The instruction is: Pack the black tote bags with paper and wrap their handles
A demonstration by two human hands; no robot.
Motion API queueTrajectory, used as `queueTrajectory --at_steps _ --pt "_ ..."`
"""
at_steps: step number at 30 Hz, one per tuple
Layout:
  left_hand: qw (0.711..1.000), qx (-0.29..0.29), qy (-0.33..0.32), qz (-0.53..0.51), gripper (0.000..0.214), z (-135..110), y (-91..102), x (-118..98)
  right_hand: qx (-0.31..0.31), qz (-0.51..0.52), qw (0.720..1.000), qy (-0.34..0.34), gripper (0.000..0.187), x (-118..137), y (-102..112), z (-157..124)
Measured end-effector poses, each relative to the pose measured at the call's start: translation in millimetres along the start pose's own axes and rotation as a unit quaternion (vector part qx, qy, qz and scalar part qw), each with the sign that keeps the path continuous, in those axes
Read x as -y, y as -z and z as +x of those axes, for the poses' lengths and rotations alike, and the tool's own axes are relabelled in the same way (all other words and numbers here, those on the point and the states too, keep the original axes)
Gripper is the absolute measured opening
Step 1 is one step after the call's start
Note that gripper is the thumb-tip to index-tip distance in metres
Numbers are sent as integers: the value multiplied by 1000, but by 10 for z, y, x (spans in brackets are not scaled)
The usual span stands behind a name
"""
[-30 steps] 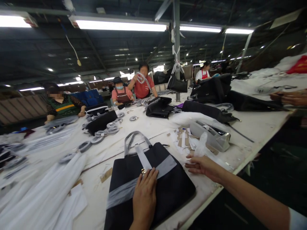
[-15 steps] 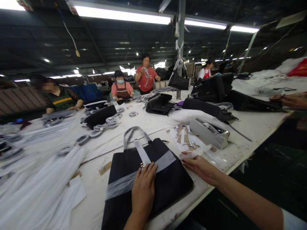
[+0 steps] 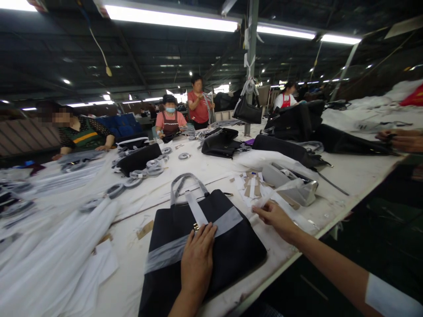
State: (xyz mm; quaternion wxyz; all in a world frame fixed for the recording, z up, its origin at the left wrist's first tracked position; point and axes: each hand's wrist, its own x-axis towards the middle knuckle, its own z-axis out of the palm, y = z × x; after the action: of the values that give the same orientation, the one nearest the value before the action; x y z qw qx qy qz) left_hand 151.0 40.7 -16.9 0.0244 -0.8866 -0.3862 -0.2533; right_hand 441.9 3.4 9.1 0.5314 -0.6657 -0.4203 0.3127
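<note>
Two bare hands here: the left hand [image 3: 197, 259] is spread flat, palm down on a black handbag [image 3: 239, 251], so it's not gripping anything. The bag lies right under that palm, its gold clasp [image 3: 196, 227] just past the fingertips and the wrapped handles [image 3: 191, 175] farther out. A greyish band [image 3: 228, 223] goes across the bag, partly under those fingers, and a white strip [image 3: 196, 210] runs from the clasp toward the handles. The right hand [image 3: 276, 219] is just right of the bag, fingers pinched narrow on some see-through film [image 3: 262, 202]. Cardboard scraps [image 3: 253, 187] and a grey box [image 3: 272, 175] sit beyond that pinch.
</note>
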Motion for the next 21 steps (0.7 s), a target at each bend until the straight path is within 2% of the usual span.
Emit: queueTrajectory --at_steps 6,10,13,17,21 --pt "1000 -4 -3 1 43 -10 -30 13 -34 -2 999 -2 40 73 93 116" --pt "1000 -12 -9 -1 43 -15 -45 26 -44 34 998 -19 41 87 151 175" --pt "1000 -14 -13 -6 44 -15 -54 38 -55 64 996 -27 42 94 283 233" --pt "1000 -7 -12 -6 44 -19 -57 51 -85 48 994 -41 41 123 548 310" --pt "1000 -1 -18 -1 45 -28 -67 64 -60 78 993 -70 41 213 647 331"
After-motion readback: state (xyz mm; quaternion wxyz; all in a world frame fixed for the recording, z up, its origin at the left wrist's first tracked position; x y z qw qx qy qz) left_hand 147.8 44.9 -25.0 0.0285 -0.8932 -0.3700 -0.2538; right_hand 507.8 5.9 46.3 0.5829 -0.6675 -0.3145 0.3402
